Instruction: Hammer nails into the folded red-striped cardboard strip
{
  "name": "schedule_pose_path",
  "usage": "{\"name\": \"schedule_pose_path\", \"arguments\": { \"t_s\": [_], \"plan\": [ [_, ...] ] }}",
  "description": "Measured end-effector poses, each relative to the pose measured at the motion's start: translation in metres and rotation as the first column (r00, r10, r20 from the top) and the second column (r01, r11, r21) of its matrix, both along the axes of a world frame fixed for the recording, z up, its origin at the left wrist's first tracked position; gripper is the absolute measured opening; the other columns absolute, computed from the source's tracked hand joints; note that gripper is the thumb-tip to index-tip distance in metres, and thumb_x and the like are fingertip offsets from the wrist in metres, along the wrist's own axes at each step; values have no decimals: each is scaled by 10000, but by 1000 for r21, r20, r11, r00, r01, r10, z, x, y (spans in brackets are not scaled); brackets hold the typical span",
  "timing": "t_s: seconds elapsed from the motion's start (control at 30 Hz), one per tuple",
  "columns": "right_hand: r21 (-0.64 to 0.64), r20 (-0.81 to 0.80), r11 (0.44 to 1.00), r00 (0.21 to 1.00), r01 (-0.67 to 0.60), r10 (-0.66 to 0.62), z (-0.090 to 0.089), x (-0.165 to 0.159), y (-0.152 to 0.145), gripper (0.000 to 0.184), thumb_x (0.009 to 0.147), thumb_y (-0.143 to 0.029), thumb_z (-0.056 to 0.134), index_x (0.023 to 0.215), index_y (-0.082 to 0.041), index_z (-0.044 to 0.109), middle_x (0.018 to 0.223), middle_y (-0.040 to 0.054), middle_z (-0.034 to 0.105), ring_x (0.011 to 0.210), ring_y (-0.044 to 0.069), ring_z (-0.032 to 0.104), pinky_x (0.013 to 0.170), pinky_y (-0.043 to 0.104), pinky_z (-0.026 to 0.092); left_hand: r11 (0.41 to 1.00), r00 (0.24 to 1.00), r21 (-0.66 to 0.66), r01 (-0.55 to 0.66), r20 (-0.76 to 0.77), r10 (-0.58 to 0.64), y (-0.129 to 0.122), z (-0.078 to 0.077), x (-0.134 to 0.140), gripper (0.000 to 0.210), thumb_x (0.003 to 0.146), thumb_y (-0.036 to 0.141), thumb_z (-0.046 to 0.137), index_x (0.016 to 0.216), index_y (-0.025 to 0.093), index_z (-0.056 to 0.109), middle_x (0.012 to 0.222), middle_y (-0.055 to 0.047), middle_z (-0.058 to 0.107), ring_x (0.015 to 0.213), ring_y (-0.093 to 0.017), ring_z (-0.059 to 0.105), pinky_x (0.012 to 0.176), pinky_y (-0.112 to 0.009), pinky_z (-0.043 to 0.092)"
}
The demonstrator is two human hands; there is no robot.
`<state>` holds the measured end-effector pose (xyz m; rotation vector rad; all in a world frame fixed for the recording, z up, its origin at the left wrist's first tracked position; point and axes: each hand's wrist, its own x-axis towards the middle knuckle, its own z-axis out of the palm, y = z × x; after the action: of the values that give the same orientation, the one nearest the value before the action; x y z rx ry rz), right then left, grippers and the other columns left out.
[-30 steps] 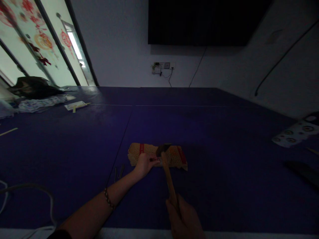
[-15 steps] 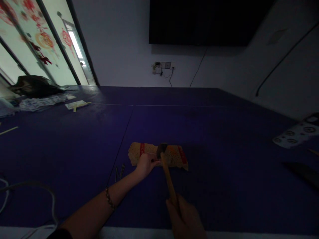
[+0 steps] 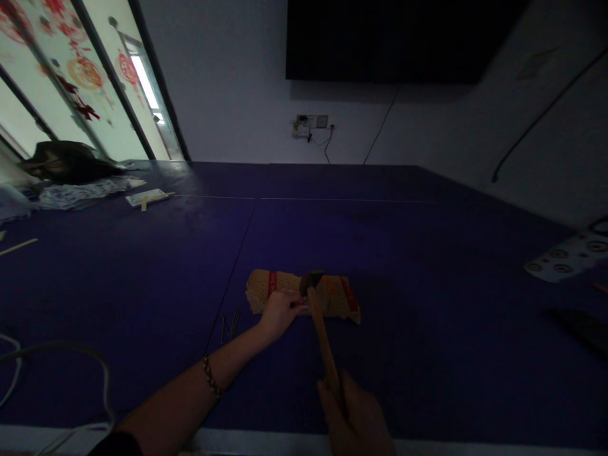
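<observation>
My right hand (image 3: 356, 415) is closed round the wooden handle of a hammer (image 3: 324, 342). The hammer's dark head is over the middle of a tan, speckled, flat piece (image 3: 335, 297) with red bands and ragged edges. My left hand (image 3: 280, 310) rests at the near edge of that piece, its thumb and fingers pinched together close beside the hammer head. Whatever sits in the pinch is too small and dark to make out. Several thin metal nails (image 3: 234, 323) lie on the purple tabletop (image 3: 418, 253) just left of my left wrist.
At right lie a white power strip (image 3: 567, 258) and a dark flat object (image 3: 579, 326). Pale cables (image 3: 107, 380) loop at the near left. A dark bag (image 3: 71, 161), plastic wrapping (image 3: 80, 193) and a small white box (image 3: 147, 197) sit at the far left.
The hammer head has turned slightly, staying close to the pinched fingers. Both hands keep nearly the same place, and the whole view has shifted a little.
</observation>
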<state>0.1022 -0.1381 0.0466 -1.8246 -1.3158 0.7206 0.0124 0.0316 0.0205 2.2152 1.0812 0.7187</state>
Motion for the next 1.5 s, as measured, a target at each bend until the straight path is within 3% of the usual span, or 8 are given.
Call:
{"name": "schedule_pose_path", "arguments": {
  "t_s": [0.2,0.43,0.57,0.8,1.07,1.2,1.4,1.5],
  "plan": [
    [-35,11,999,1000,-4,5,3,2,2,302,783,-408,404,635,-180,533,463,26,555,406,134,499,411,225,335,998,999,-45,-50,-8,50,-1,0,1,84,684,124,626,606,120,656,670,-27,657,654,-152,592,618,-218,442],
    [-16,-52,999,997,48,-49,3,0,-5,465,789,-570,336,694,-178,567,486,44,584,412,150,540,434,243,390,997,996,-70,-19,83,25,0,1,-1,67,683,112,631,674,149,686,805,-25,685,766,-149,616,728,-241,471],
    [-13,-64,999,997,48,-49,1,1,-6,424,790,-539,363,699,-176,561,478,38,573,392,148,529,423,246,384,997,992,-81,-13,121,23,1,-1,-1,44,673,138,649,647,155,681,818,-28,686,796,-154,618,747,-253,476],
    [-25,-68,1000,998,4,-6,2,2,0,332,786,-429,412,599,-179,523,452,30,544,384,125,495,388,217,344,995,997,-95,-26,64,33,0,0,1,85,674,119,635,595,137,662,713,-17,668,672,-139,604,649,-220,464],
    [-9,-29,1000,999,20,-20,10,-1,-2,362,795,-453,364,673,-171,556,477,37,564,391,136,504,419,232,362,996,994,-91,-18,103,28,0,2,0,114,676,84,618,586,138,663,683,-5,646,651,-126,585,635,-209,444],
    [-32,6,999,1000,27,-26,4,-1,1,337,785,-439,390,635,-179,543,456,37,564,386,138,492,409,233,341,995,998,-91,-27,61,33,-1,3,1,107,679,115,625,576,125,654,628,-2,624,604,-121,564,579,-195,419],
    [-60,-124,998,992,15,-22,3,2,1,286,758,-419,448,606,-189,523,452,14,530,386,124,476,396,232,319,995,996,-90,-35,78,42,-1,3,1,82,677,159,639,604,127,658,652,-12,646,641,-139,577,600,-205,426],
    [-90,-362,995,929,43,-73,18,6,0,305,715,-479,501,617,-190,493,447,-48,416,359,84,396,336,196,278,995,995,-93,-21,95,29,0,2,1,36,672,165,643,661,149,674,750,-16,672,693,-142,592,653,-216,441]
  ]
}}
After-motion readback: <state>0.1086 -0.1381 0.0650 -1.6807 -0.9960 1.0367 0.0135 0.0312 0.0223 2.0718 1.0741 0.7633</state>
